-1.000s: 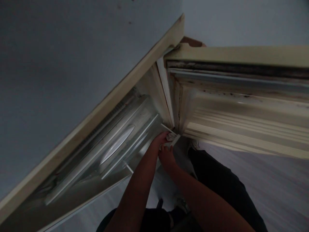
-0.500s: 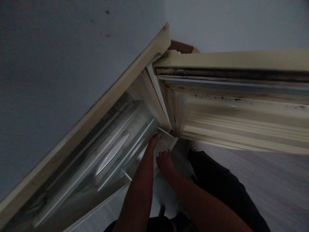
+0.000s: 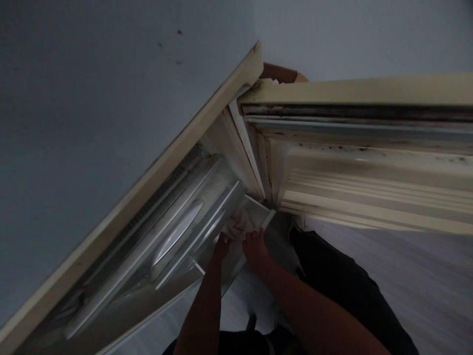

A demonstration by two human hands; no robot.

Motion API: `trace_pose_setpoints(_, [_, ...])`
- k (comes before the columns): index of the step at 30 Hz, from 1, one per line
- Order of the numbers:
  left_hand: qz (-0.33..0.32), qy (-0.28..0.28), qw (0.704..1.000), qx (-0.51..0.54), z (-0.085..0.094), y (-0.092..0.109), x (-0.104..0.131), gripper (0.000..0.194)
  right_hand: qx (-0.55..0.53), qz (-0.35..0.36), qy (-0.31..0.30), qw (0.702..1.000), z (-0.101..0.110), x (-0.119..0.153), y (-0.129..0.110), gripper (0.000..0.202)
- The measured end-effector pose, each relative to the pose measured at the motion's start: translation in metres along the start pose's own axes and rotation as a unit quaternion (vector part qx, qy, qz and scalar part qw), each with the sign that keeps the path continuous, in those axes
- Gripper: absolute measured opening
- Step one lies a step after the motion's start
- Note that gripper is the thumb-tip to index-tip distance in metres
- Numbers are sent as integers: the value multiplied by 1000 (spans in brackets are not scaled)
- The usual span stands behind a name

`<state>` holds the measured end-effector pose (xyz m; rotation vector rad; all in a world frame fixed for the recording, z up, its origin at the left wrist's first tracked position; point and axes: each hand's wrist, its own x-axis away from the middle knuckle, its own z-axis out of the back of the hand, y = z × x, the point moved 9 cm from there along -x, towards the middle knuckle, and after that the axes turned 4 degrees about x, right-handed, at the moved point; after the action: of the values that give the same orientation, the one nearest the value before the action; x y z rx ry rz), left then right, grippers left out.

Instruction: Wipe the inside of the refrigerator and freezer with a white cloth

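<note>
A pulled-out freezer drawer [image 3: 258, 209] with pale walls lies low in the middle of the head view. Inside it is a crumpled, light-coloured cloth [image 3: 239, 223]. My left hand [image 3: 221, 246] is at the cloth's near left end, its fingers closed on it. On the drawer's front rim rests my right hand [image 3: 254, 245], fingers curled over the edge close to the cloth. Dim light hides the fingertips in part. Just left of the hands, a closed clear drawer front [image 3: 207, 212] with a long oval handle [image 3: 177, 231] sits inside the freezer.
To the right stands the open freezer door [image 3: 369, 182], its ribbed liner and gasket spotted with dark stains. A brown cardboard piece [image 3: 279, 73] shows behind the hinge corner. My dark-clothed leg [image 3: 336, 276] is below the door, over a wood-look floor [image 3: 424, 276].
My left hand has drawn back toward me and left, and the crumpled cloth now shows in the drawer. My right hand stays on the rim. The view has shifted slightly.
</note>
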<state>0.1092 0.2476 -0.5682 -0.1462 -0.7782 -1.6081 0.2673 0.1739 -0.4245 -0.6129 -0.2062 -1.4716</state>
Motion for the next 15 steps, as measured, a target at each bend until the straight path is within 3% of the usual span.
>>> trace_pose_setpoints(5, [17,60,998,1,9,-4,-3,52,1,1,-1,1000,-3,-1,-1,40])
trace_pose_setpoints(10, [-17,94,995,-19,1,24,-9,56,-4,-2,1,1000,-7,-4,-2,40])
trace_pose_setpoints(15, [-130,13,990,-61,-34,66,-20,52,2,-8,19,1000,-8,-6,-2,44])
